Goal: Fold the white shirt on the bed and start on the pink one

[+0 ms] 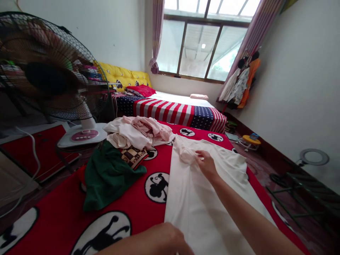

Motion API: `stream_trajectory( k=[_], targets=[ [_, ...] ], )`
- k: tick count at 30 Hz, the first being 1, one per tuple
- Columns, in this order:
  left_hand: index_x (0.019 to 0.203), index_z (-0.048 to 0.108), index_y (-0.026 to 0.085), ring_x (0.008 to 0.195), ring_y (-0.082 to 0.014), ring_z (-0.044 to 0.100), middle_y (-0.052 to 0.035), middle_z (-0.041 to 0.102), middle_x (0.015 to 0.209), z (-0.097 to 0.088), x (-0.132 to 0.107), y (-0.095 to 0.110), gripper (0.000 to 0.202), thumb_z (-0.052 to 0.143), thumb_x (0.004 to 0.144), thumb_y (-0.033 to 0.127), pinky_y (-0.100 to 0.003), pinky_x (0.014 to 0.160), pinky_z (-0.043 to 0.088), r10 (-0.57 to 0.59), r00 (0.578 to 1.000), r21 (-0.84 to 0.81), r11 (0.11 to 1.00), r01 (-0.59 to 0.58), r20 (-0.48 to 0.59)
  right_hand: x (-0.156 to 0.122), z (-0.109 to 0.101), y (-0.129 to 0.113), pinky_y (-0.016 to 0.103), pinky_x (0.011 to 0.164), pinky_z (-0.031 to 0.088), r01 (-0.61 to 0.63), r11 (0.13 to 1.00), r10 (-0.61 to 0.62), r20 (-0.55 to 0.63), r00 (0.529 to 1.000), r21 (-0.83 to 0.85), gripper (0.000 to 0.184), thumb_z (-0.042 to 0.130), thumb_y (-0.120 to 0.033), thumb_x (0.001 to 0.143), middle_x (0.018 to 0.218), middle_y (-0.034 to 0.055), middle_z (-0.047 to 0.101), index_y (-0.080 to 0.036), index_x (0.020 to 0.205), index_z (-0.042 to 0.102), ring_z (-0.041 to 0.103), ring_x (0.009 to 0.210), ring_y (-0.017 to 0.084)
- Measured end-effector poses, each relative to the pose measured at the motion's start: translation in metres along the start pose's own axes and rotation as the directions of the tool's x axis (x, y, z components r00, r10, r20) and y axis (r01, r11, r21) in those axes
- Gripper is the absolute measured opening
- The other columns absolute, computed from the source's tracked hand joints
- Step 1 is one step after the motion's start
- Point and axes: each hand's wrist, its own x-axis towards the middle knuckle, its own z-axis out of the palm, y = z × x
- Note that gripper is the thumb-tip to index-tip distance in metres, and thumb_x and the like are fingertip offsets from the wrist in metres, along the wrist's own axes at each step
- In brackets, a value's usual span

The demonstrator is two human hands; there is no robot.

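Observation:
A long white garment (202, 198) lies spread on the red bed cover (159, 166), with a bunched pink-white part at its far end. My right hand (206, 164) rests on the white cloth near that bunched part, its fingers pinching the fabric. My left hand (166, 241) sits at the bottom edge of the view, against the garment's near left edge. Its fingertips are cut off, so its grip is hidden. A dark green cloth (110, 179) and a pale pink clothes pile (138, 132) lie to the left of the white garment.
A small checked brown item (134, 157) lies between the piles. A standing fan (50, 78) with a white base stands at left. Beyond the cover is a second bed with a stars-and-stripes cover (170, 111). Hanging clothes (240, 81) and a metal rack (300, 194) are at right.

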Motion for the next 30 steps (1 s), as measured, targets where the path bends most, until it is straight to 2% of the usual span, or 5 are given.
stream_trajectory(
  k=[6, 13, 17, 21, 30],
  targets=[
    [0.086, 0.073, 0.012, 0.058, -0.0128, 0.061, -0.004, 0.068, 0.068, -0.088, 0.05, -0.01, 0.024, 0.055, 0.07, 0.018, -0.019, 0.051, 0.046, -0.151, 0.894, -0.078, 0.988, 0.13, -0.423, -0.095, 0.011, -0.013, 0.03, 0.072, 0.044, 0.329, 0.933, -0.256, 0.373, 0.892, -0.148, 0.014, 0.056, -0.019, 0.08, 0.084, 0.004, 0.062, -0.019, 0.091, 0.065, 0.058, 0.077, 0.017],
    [0.097, 0.068, 0.01, 0.077, -0.0167, 0.065, -0.0084, 0.071, 0.087, -0.177, 0.157, -0.034, 0.029, 0.053, 0.08, 0.029, -0.023, 0.06, 0.05, -0.089, 0.693, 0.049, 0.983, 0.178, -0.715, -0.117, 0.02, -0.001, 0.033, 0.079, 0.042, 0.472, 0.856, -0.386, 0.347, 0.855, -0.212, 0.018, 0.058, -0.011, 0.076, 0.094, 0.0057, 0.057, -0.02, 0.091, 0.062, 0.052, 0.088, 0.02],
    [0.074, 0.072, 0.016, 0.081, -0.0225, 0.064, -0.0055, 0.069, 0.075, -0.188, 0.195, -0.034, 0.028, 0.073, 0.064, 0.041, -0.027, 0.068, 0.049, -0.075, 0.682, 0.169, 0.944, 0.284, -0.728, -0.117, 0.023, -0.004, 0.033, 0.077, 0.042, 0.48, 0.848, -0.393, 0.341, 0.854, -0.225, 0.016, 0.054, -0.007, 0.078, 0.091, 0.0057, 0.056, -0.018, 0.088, 0.059, 0.05, 0.085, 0.02],
    [0.047, 0.062, 0.018, 0.083, -0.0279, 0.063, -0.0029, 0.064, 0.061, -0.192, 0.219, -0.038, 0.026, 0.086, 0.036, 0.021, -0.029, 0.07, 0.048, -0.117, 0.707, 0.207, 0.912, 0.355, -0.698, -0.118, 0.025, -0.006, 0.033, 0.077, 0.042, 0.467, 0.854, -0.38, 0.338, 0.861, -0.229, 0.016, 0.054, -0.007, 0.078, 0.092, 0.0054, 0.056, -0.019, 0.088, 0.058, 0.049, 0.086, 0.019],
    [0.096, 0.068, 0.012, 0.06, -0.0114, 0.063, -0.0049, 0.068, 0.075, -0.174, 0.239, -0.042, 0.023, 0.057, 0.086, 0.03, -0.022, 0.057, 0.051, -0.083, 0.764, 0.004, 0.994, 0.111, -0.639, -0.117, 0.023, -0.005, 0.033, 0.077, 0.041, 0.434, 0.87, -0.344, 0.34, 0.875, -0.234, 0.015, 0.056, -0.008, 0.078, 0.093, 0.0046, 0.056, -0.019, 0.086, 0.057, 0.049, 0.086, 0.019]
  ],
)
